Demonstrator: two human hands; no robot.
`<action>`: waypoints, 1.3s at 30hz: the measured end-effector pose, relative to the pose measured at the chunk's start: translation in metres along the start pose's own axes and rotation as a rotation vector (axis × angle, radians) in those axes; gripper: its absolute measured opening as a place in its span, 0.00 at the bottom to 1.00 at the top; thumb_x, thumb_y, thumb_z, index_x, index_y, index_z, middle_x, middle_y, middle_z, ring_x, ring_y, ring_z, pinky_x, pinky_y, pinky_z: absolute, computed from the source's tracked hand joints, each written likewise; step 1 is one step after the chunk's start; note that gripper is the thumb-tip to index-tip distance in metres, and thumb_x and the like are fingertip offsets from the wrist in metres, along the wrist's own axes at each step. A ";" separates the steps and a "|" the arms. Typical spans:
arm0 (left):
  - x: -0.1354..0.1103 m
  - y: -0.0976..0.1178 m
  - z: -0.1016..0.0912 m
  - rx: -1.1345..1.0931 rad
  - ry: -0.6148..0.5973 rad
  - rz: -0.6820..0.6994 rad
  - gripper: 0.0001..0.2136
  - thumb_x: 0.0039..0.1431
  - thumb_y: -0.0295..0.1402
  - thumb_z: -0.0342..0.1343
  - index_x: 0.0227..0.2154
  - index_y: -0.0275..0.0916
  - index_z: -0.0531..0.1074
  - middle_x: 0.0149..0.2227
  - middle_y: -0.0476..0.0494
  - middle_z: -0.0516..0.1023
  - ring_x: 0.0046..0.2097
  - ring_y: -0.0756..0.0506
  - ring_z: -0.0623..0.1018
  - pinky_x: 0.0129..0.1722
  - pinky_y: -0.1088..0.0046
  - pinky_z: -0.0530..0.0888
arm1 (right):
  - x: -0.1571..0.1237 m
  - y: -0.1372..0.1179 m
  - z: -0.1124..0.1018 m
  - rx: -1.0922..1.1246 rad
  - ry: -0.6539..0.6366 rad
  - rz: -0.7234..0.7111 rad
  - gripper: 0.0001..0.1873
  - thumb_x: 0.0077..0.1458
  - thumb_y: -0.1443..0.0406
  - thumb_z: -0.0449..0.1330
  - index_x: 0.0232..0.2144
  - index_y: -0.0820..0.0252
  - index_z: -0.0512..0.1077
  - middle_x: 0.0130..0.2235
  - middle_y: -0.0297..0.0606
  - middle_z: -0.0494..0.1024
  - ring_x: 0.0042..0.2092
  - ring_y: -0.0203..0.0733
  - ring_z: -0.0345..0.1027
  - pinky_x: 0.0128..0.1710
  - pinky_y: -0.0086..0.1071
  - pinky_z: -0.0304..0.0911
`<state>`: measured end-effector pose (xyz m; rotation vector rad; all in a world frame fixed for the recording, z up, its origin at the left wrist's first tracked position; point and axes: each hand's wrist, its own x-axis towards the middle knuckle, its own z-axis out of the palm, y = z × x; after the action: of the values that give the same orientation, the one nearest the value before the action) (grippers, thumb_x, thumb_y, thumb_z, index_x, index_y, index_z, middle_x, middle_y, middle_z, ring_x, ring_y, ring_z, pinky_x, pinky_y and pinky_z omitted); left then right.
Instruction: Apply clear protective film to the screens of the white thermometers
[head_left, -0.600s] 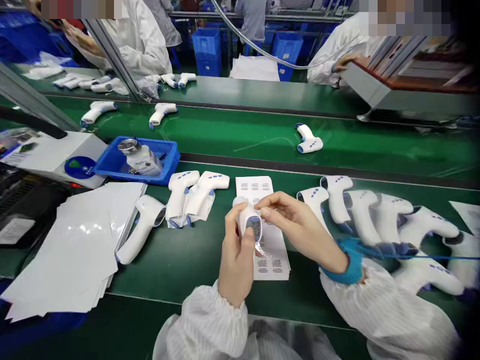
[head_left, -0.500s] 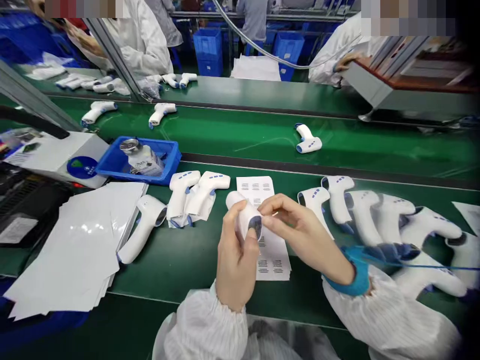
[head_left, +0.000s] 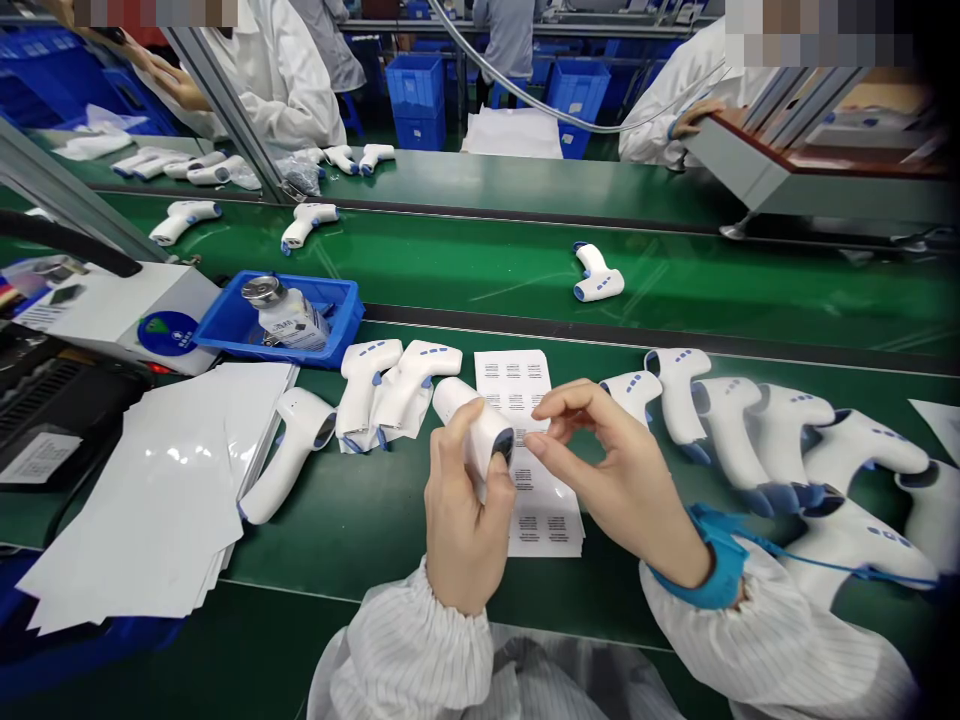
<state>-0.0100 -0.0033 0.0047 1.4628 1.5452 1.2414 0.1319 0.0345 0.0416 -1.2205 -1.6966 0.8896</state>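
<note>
My left grip (head_left: pixel 465 510) is clamped around a white infrared thermometer (head_left: pixel 472 420), its long axis slanting down-right, dark end toward my right grip (head_left: pixel 615 480), which is nearer that end. Right fingertips (head_left: pixel 559 398) sit close together above the label sheet (head_left: pixel 514 385); whether they pinch anything, I cannot tell.

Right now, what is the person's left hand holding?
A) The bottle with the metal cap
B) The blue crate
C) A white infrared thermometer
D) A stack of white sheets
C: the left hand is curled around the white infrared thermometer, lifting it above the green conveyor belt.
</note>
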 end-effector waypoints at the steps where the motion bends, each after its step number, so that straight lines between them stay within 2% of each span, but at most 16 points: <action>1: 0.000 0.000 0.000 -0.008 0.003 0.004 0.18 0.66 0.34 0.46 0.58 0.52 0.56 0.52 0.43 0.65 0.39 0.48 0.72 0.31 0.74 0.73 | 0.001 0.002 0.000 -0.002 -0.019 0.002 0.09 0.55 0.66 0.64 0.38 0.55 0.70 0.39 0.35 0.73 0.36 0.36 0.67 0.36 0.32 0.66; 2: 0.000 0.000 0.000 -0.008 0.008 0.015 0.19 0.66 0.34 0.46 0.58 0.52 0.56 0.53 0.43 0.64 0.39 0.47 0.72 0.31 0.74 0.73 | 0.003 0.003 0.001 0.007 -0.045 0.004 0.10 0.54 0.67 0.65 0.39 0.55 0.70 0.41 0.35 0.73 0.37 0.37 0.68 0.37 0.33 0.67; 4: 0.000 -0.001 0.000 0.022 0.026 0.053 0.19 0.66 0.34 0.46 0.58 0.51 0.56 0.53 0.43 0.64 0.37 0.48 0.72 0.31 0.73 0.73 | 0.004 0.004 0.003 0.048 -0.066 -0.003 0.08 0.53 0.67 0.65 0.36 0.55 0.72 0.42 0.36 0.73 0.39 0.38 0.69 0.38 0.33 0.67; 6: 0.000 -0.002 0.000 0.090 0.052 0.117 0.20 0.65 0.33 0.47 0.59 0.49 0.56 0.52 0.42 0.65 0.35 0.49 0.71 0.32 0.72 0.72 | 0.005 0.004 0.006 0.081 -0.027 -0.022 0.04 0.54 0.68 0.64 0.31 0.56 0.72 0.38 0.36 0.74 0.41 0.39 0.69 0.38 0.33 0.67; 10: 0.002 -0.005 0.001 0.202 0.084 0.219 0.20 0.64 0.32 0.48 0.58 0.46 0.56 0.46 0.42 0.67 0.35 0.47 0.69 0.31 0.71 0.70 | 0.003 0.000 0.008 0.100 0.016 -0.051 0.06 0.53 0.72 0.63 0.28 0.56 0.72 0.34 0.34 0.74 0.39 0.39 0.70 0.37 0.33 0.67; 14: 0.003 -0.007 0.002 0.193 0.088 0.205 0.20 0.64 0.32 0.49 0.58 0.45 0.57 0.43 0.43 0.67 0.32 0.49 0.68 0.26 0.74 0.68 | -0.001 -0.002 0.009 0.066 -0.003 -0.102 0.09 0.51 0.75 0.62 0.28 0.56 0.70 0.35 0.34 0.73 0.40 0.39 0.69 0.39 0.33 0.67; 17: 0.002 -0.007 0.001 0.188 0.082 0.179 0.20 0.64 0.33 0.49 0.58 0.46 0.56 0.43 0.43 0.68 0.33 0.48 0.69 0.28 0.72 0.69 | -0.005 -0.002 0.011 0.055 -0.011 -0.124 0.09 0.52 0.74 0.61 0.30 0.55 0.67 0.36 0.33 0.74 0.40 0.38 0.70 0.41 0.34 0.67; 19: 0.001 -0.007 0.000 0.164 0.074 0.163 0.20 0.64 0.34 0.49 0.59 0.47 0.56 0.46 0.42 0.68 0.35 0.47 0.70 0.30 0.71 0.70 | -0.008 -0.002 0.012 0.067 -0.021 -0.089 0.09 0.54 0.73 0.61 0.32 0.54 0.66 0.35 0.32 0.75 0.40 0.38 0.72 0.41 0.34 0.68; 23: 0.002 -0.006 -0.002 0.036 0.035 0.053 0.19 0.66 0.35 0.47 0.59 0.50 0.56 0.53 0.42 0.65 0.43 0.46 0.72 0.38 0.70 0.72 | -0.009 -0.003 0.014 0.086 -0.081 0.021 0.11 0.54 0.69 0.62 0.37 0.53 0.64 0.34 0.29 0.76 0.38 0.36 0.72 0.40 0.32 0.69; 27: 0.003 -0.005 -0.001 -0.097 -0.020 -0.056 0.18 0.68 0.37 0.44 0.59 0.50 0.56 0.52 0.43 0.67 0.47 0.46 0.71 0.45 0.68 0.72 | -0.008 -0.005 0.013 0.025 -0.139 0.083 0.14 0.56 0.69 0.60 0.42 0.52 0.63 0.34 0.29 0.77 0.38 0.37 0.73 0.41 0.34 0.68; 29: 0.003 -0.006 -0.001 -0.128 -0.029 -0.080 0.18 0.68 0.38 0.43 0.59 0.50 0.56 0.52 0.43 0.67 0.46 0.46 0.72 0.43 0.69 0.72 | -0.005 -0.005 0.011 0.079 -0.160 0.156 0.13 0.55 0.69 0.60 0.41 0.53 0.63 0.33 0.29 0.77 0.36 0.37 0.73 0.38 0.33 0.68; 31: 0.003 -0.006 0.000 -0.120 -0.023 -0.088 0.18 0.68 0.38 0.44 0.59 0.50 0.57 0.51 0.43 0.68 0.44 0.46 0.73 0.41 0.69 0.74 | 0.000 -0.004 0.008 0.243 -0.230 0.284 0.11 0.55 0.67 0.60 0.39 0.54 0.62 0.28 0.28 0.76 0.28 0.35 0.71 0.30 0.31 0.67; 33: 0.004 -0.005 -0.002 -0.137 -0.018 -0.129 0.18 0.67 0.38 0.45 0.59 0.50 0.57 0.48 0.42 0.70 0.38 0.47 0.75 0.35 0.69 0.75 | 0.004 -0.002 0.005 0.389 -0.293 0.390 0.09 0.58 0.63 0.58 0.38 0.55 0.60 0.23 0.26 0.72 0.22 0.34 0.67 0.24 0.30 0.65; 35: 0.007 -0.002 -0.004 -0.249 -0.067 -0.245 0.18 0.67 0.39 0.46 0.59 0.49 0.58 0.43 0.42 0.72 0.29 0.49 0.74 0.27 0.71 0.75 | 0.007 0.001 0.004 0.395 -0.235 0.364 0.08 0.58 0.62 0.58 0.38 0.55 0.61 0.27 0.29 0.73 0.26 0.35 0.68 0.26 0.30 0.66; 37: 0.010 0.002 -0.007 -0.402 -0.179 -0.362 0.20 0.65 0.39 0.48 0.59 0.49 0.57 0.40 0.43 0.73 0.25 0.51 0.73 0.21 0.72 0.75 | 0.007 0.004 0.006 0.280 -0.120 0.219 0.13 0.55 0.62 0.62 0.41 0.55 0.64 0.38 0.36 0.75 0.38 0.39 0.71 0.36 0.34 0.69; 39: 0.011 0.007 -0.008 -0.488 -0.305 -0.406 0.24 0.62 0.34 0.53 0.60 0.51 0.56 0.42 0.43 0.72 0.24 0.51 0.73 0.21 0.73 0.76 | 0.007 0.008 0.010 0.140 -0.084 0.065 0.18 0.51 0.65 0.66 0.43 0.54 0.66 0.47 0.38 0.72 0.48 0.43 0.68 0.46 0.38 0.67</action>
<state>-0.0170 0.0053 0.0155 0.9154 1.1527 1.0034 0.1242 0.0426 0.0325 -1.1634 -1.6385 1.0937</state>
